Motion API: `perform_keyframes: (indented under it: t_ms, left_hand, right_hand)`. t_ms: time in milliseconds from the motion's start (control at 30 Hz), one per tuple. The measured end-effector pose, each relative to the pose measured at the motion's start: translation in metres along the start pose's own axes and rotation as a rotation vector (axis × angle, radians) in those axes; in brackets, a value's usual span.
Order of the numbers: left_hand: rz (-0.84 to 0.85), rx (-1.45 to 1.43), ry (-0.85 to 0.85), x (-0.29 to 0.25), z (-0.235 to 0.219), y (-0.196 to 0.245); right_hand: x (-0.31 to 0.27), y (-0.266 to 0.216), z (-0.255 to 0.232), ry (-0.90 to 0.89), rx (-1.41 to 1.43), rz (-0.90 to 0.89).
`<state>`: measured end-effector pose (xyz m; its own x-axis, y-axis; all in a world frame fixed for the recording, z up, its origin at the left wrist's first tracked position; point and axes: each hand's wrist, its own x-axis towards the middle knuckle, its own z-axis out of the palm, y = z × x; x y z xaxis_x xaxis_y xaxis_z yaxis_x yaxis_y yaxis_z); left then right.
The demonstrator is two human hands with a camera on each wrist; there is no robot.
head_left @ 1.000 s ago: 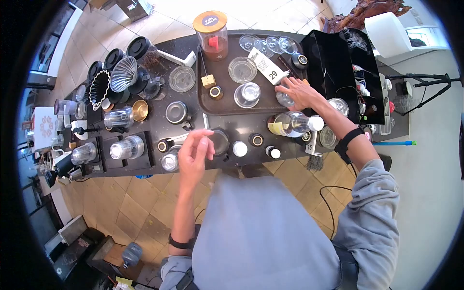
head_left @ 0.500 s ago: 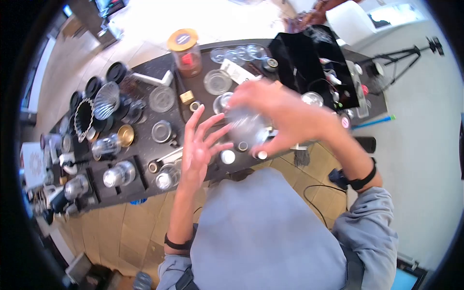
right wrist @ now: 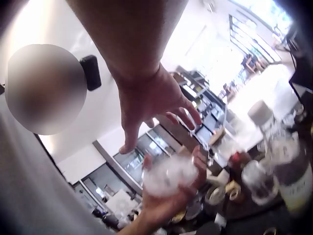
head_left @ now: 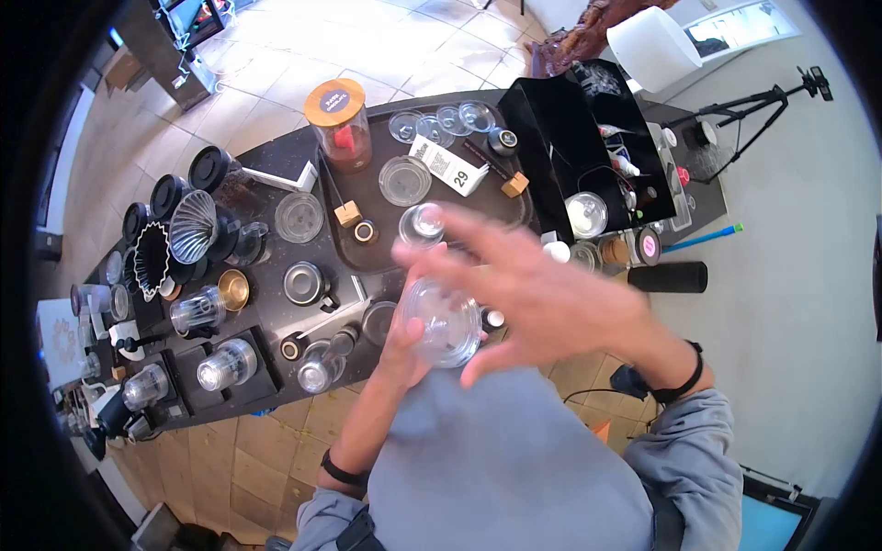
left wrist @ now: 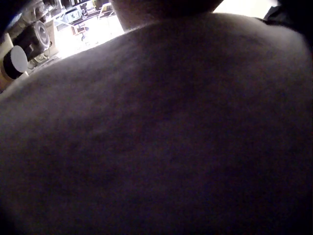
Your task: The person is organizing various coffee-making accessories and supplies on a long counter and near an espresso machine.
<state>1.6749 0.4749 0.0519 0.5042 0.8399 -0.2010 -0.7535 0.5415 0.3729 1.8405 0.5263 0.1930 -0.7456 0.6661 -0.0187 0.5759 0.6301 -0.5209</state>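
Observation:
A clear glass cup (head_left: 443,321) is held up close to my chest, above the counter's near edge. My left hand (head_left: 404,354) cups it from below, fingers curled round its side. My right hand (head_left: 524,294) hovers just over it with the fingers spread and nothing in them. The right wrist view has the same scene: right hand (right wrist: 151,105) open above the glass cup (right wrist: 166,176), with the left hand (right wrist: 161,205) gripping it from underneath. A grey shirt (left wrist: 156,137) fills the left wrist view.
The dark counter (head_left: 276,253) is crowded with coffee gear: a wooden-lidded jar (head_left: 342,119), a dark tray (head_left: 367,253) with glasses and a "29" card (head_left: 450,167), drippers (head_left: 188,216) at left, a black box (head_left: 588,138) at right. A clear bottle (right wrist: 288,166) stands close by.
My right hand lifted the glass cup from the tray and carried it toward my chest. The left hand closed under it, and the right hand has let go and spread its fingers.

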Motion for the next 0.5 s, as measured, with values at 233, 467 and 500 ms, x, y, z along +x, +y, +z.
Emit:
perform_keyframes:
  t_ms: [233,467,500]
  left_hand:
    - [0.174,0.041,-0.100,0.015,-0.019,-0.008]
    - [0.384,-0.158,0.002,0.006,-0.029,-0.024]
    - [0.390,-0.171,0.023,0.003,-0.030,-0.027]
  right_hand:
    - [0.067,0.228,-0.054,0.319,-0.303,0.099]
    - [0.118,0.379,0.043,-0.217,-0.432,0.541]
    - [0.121,0.394,0.050,-0.205,-0.424,0.547]
